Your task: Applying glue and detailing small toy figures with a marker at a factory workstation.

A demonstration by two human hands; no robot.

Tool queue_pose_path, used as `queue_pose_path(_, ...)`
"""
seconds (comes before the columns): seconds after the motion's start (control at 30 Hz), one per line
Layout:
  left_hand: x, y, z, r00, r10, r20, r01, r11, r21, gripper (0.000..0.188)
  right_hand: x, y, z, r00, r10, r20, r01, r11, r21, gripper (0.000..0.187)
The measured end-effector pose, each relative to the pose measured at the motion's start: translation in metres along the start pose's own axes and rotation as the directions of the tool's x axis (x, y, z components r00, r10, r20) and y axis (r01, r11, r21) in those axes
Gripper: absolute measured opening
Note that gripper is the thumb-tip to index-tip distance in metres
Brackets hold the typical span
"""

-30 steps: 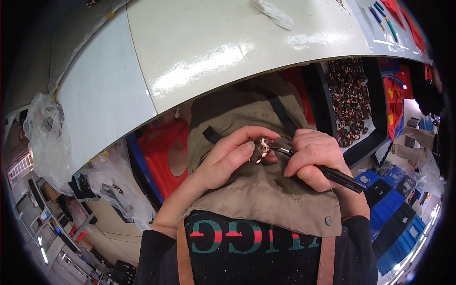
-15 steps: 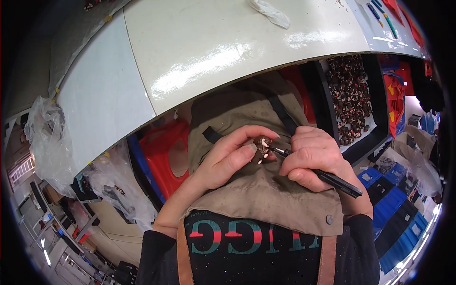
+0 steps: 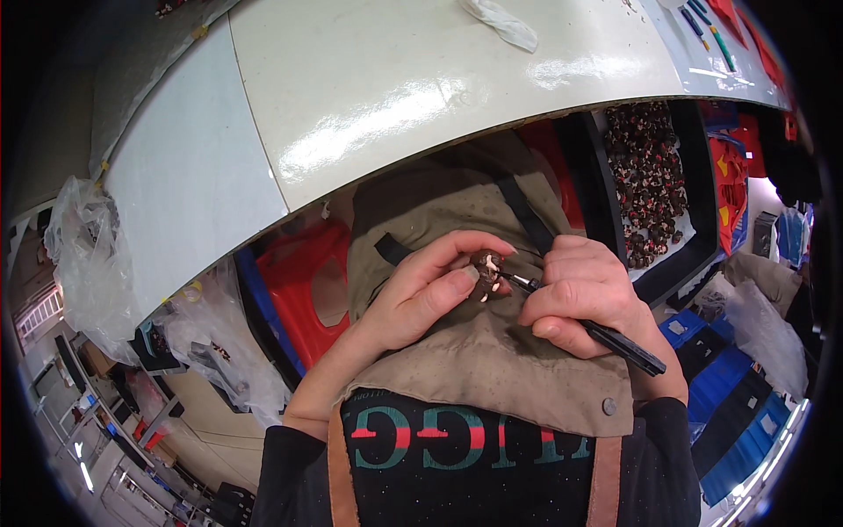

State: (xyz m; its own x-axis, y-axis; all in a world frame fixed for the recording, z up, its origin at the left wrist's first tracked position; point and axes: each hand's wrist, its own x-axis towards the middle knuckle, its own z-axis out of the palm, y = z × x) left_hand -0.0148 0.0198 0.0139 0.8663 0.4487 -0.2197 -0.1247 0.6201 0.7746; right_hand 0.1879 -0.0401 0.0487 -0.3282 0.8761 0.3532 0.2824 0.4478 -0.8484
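Note:
My left hand (image 3: 432, 285) is closed around a small dark brown figurine (image 3: 485, 281) with cream-white parts, pinched between thumb and fingers above my lap. In my right hand (image 3: 580, 294) is a black pen-like tool (image 3: 625, 347), gripped by curled fingers. Its thin tip touches or nearly touches the figurine's right side; the exact contact is too small to tell. The tool's thick back end sticks out below my right hand, toward the lower right. Beneath both hands lies a brown apron (image 3: 500, 351).
A pale worktable (image 3: 369, 97) curves across ahead, with a crumpled white cloth (image 3: 500, 25) on it. To the right, a black tray (image 3: 698, 193) holds many small dark figurines (image 3: 650, 184). Red plastic (image 3: 299, 272) shows at the left, near clear bags (image 3: 92, 263). Blue crates (image 3: 716, 378) stand lower right.
The tool's back end has shifted slightly left and down, and its tip has moved a little against the figurine. At the far right, a clear bag and brown cloth have changed position.

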Motion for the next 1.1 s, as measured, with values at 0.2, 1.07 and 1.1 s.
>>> queue_pose_path(0.2,0.000,-0.003,-0.002,1.000,0.010,-0.002,-0.010,1.000,-0.006,0.038,0.002,-0.004,-0.003,0.999,0.026,0.033,-0.024,0.997,-0.068,0.013)
queue_pose_path(1.07,0.000,-0.024,-0.003,0.967,0.255,-0.008,-0.255,0.966,-0.035,0.048,-0.024,0.007,0.029,0.950,0.281,-0.140,-0.189,0.868,0.460,0.025)
queue_pose_path(1.1,0.001,-0.024,-0.003,0.962,0.272,-0.006,-0.272,0.962,-0.032,0.048,-0.026,0.003,0.029,0.912,0.398,-0.102,-0.270,0.767,0.582,0.026)
